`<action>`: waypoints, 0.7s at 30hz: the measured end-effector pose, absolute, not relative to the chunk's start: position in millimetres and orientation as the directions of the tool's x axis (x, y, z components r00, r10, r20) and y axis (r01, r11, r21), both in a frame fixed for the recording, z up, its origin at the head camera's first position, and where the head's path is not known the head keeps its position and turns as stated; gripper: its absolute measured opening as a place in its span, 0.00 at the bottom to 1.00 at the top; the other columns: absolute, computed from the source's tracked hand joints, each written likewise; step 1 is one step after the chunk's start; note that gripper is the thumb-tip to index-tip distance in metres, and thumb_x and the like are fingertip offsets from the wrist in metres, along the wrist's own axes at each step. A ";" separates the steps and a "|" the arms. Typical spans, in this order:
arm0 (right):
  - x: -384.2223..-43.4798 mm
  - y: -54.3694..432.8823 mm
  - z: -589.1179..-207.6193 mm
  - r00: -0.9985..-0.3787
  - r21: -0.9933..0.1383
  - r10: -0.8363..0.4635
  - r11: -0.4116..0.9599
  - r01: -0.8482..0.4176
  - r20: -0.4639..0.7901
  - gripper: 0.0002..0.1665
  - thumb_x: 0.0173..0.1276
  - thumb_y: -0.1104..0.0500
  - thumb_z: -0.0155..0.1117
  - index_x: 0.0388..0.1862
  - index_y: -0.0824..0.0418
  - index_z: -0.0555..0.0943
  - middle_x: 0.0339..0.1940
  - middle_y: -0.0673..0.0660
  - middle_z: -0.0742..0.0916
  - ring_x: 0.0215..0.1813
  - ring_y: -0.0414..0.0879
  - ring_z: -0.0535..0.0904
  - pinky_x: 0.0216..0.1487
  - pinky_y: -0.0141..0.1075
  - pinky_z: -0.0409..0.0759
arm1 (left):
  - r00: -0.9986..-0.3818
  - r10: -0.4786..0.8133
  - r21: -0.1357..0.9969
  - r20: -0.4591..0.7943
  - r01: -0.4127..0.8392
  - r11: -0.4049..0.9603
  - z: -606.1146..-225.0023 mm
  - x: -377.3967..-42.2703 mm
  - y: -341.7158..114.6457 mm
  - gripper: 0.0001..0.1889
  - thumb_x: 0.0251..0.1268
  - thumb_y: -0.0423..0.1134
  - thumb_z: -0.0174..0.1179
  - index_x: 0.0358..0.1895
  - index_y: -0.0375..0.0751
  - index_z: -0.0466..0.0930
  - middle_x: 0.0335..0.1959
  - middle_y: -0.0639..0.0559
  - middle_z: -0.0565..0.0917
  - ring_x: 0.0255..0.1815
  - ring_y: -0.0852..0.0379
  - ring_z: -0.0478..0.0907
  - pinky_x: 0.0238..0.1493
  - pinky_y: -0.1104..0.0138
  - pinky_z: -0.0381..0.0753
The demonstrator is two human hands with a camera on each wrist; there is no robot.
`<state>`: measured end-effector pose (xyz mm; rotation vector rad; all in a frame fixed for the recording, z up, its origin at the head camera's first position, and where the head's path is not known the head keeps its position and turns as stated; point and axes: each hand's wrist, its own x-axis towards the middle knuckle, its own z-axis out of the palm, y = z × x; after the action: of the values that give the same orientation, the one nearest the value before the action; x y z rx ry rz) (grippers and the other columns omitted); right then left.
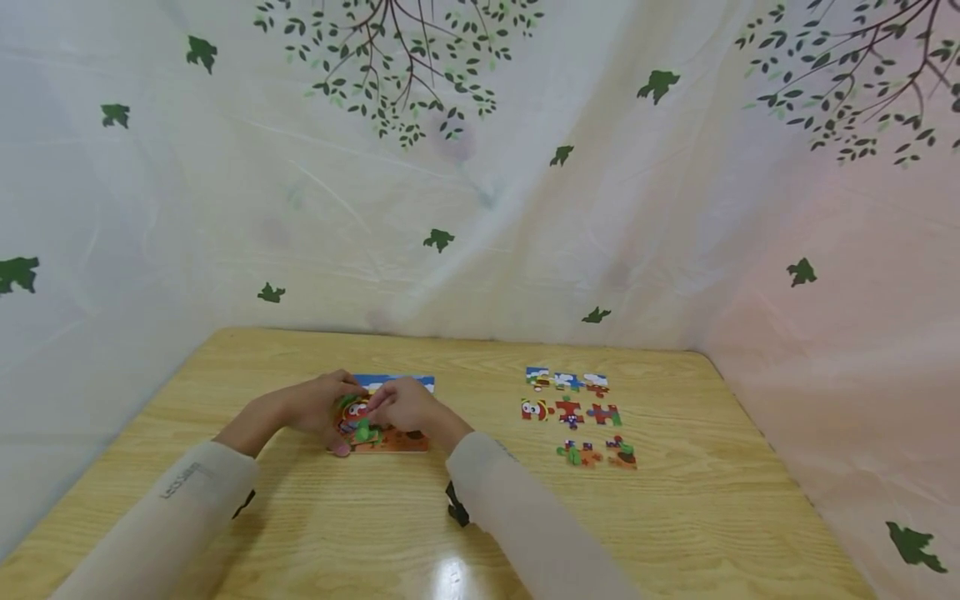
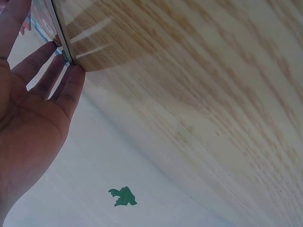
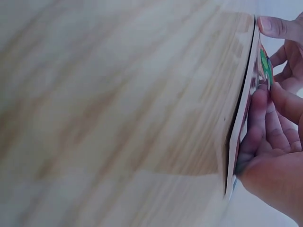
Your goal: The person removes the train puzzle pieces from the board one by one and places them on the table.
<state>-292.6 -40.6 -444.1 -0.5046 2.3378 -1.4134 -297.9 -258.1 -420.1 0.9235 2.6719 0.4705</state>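
A colourful jigsaw board [image 1: 405,446] with a blue sky edge and orange ground lies on the table, partly covered by both hands. The left hand [image 1: 318,408] spans its left side, thumb at the near corner. In the left wrist view, extended fingertips [image 2: 78,69] touch the board's edge. Over the board, the right hand [image 1: 411,407] pinches a puzzle piece between thumb and finger. That green and orange puzzle piece [image 3: 265,66] stands tilted against the board's surface in the right wrist view. A red cartoon figure shows on the board between the hands.
Loose puzzle pieces lie in three rows to the right: sky pieces [image 1: 567,381] at the back, red pieces [image 1: 569,410] in the middle, green and orange pieces [image 1: 581,454] in front. A pale curtain [image 1: 480,283] with leaf prints hangs behind the wooden table [image 1: 697,500].
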 end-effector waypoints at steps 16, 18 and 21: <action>-295.0 9.0 -435.5 -0.846 -0.937 -0.528 0.326 -0.124 -0.072 0.07 0.75 0.67 0.63 0.48 0.64 0.84 0.38 0.56 0.88 0.38 0.46 0.86 0.43 0.40 0.87 | -0.790 0.584 0.393 -0.188 0.484 0.782 -420.1 -296.9 -252.7 0.53 0.43 0.57 0.83 0.72 0.31 0.71 0.68 0.34 0.67 0.68 0.34 0.67 0.67 0.40 0.69; -295.6 17.8 -433.1 -0.845 -0.942 -0.530 0.315 -0.118 -0.072 0.07 0.75 0.67 0.63 0.48 0.65 0.84 0.38 0.56 0.88 0.38 0.47 0.86 0.44 0.42 0.87 | -0.795 0.574 0.398 -0.198 0.470 0.788 -420.4 -297.0 -252.4 0.53 0.43 0.56 0.83 0.72 0.32 0.71 0.69 0.35 0.67 0.68 0.35 0.67 0.68 0.40 0.69; -296.1 33.0 -429.1 -0.840 -0.938 -0.539 0.320 -0.132 -0.065 0.08 0.75 0.68 0.62 0.49 0.67 0.84 0.38 0.57 0.88 0.39 0.48 0.86 0.48 0.46 0.87 | -0.798 0.565 0.403 -0.211 0.455 0.794 -420.2 -297.4 -251.9 0.53 0.43 0.56 0.83 0.73 0.33 0.70 0.69 0.35 0.66 0.69 0.33 0.65 0.68 0.38 0.68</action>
<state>-296.1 33.0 -429.1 -0.5969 2.2252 -1.5291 -297.4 -251.9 -420.2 0.7796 2.6616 0.4809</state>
